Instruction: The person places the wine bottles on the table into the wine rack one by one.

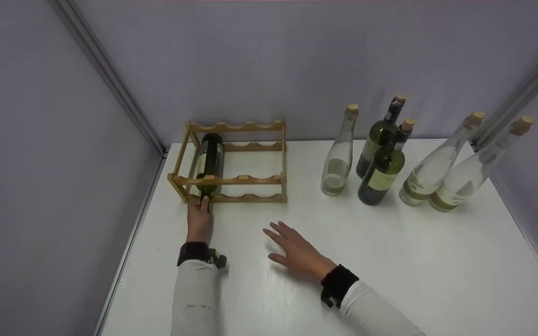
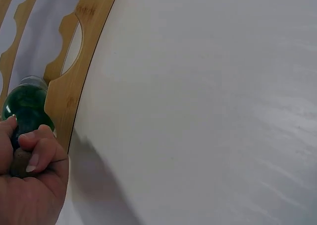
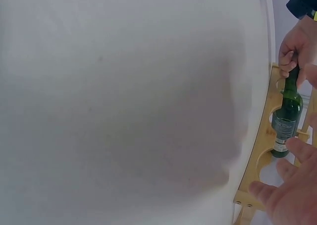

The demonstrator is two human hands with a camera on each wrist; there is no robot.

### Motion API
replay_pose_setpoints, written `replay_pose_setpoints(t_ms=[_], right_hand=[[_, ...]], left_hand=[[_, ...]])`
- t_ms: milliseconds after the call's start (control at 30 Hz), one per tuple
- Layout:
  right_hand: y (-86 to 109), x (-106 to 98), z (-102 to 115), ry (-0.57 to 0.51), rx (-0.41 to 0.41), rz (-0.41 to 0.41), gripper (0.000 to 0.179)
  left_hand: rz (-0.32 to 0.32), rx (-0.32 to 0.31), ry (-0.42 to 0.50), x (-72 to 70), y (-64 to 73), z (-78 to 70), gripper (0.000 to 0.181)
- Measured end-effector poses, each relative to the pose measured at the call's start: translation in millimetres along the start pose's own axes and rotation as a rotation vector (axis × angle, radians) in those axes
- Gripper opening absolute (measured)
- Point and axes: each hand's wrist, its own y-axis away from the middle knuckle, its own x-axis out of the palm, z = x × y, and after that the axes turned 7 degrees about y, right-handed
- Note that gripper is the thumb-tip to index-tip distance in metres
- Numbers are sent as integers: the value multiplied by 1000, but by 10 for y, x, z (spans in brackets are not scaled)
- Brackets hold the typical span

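Neck end of the dark wine bottle (image 1: 210,158) is clamped in the left hand (image 1: 199,219): thumb and fingers are curled round it, the cork (image 2: 21,163) showing between them. The bottle's body is laid beyond the grip, base farthest off, inside the wooden rack (image 1: 245,180), in the leftmost column. It is passed under the upper front rail, on the lower tier; whether weight is fully borne by the rails cannot be told, contact being hidden.

For good handling: the neck should be kept level and in line with its notch, sideways pull avoided so the rail just ahead of the grip isn't knocked, and the hold loosened only once the bottle is felt to sit steady front and back.

The right hand (image 1: 297,249) is held right of the grip, fingers spread, nothing held, over the white table (image 1: 250,289); the rack could be steadied with it. Farther right, clear bottles (image 1: 336,172) and other dark bottles (image 1: 383,172) are stood upright, well apart from the grip.
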Motion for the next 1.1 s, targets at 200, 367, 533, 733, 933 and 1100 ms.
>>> replay_pose_setpoints(t_ms=[200, 367, 533, 733, 933, 1100], right_hand=[[5, 12, -9, -5, 1, 6, 68], [7, 11, -6, -8, -5, -5, 68], [10, 8, -6, -4, 0, -6, 67], [29, -1, -3, -16, 10, -7, 67], [37, 3, -5, -15, 1, -25, 67], [37, 4, -20, -17, 12, -22, 67]], left_hand=[[-56, -89, 51, -62, 15, 33, 46], [-66, -150, 187, -90, 13, 23, 37], [-42, -167, 199, -103, 31, 14, 38], [-11, -77, 187, -107, 49, 22, 35], [-41, -23, 76, -105, 36, 43, 36], [-119, 34, 15, -79, 21, 57, 34]])
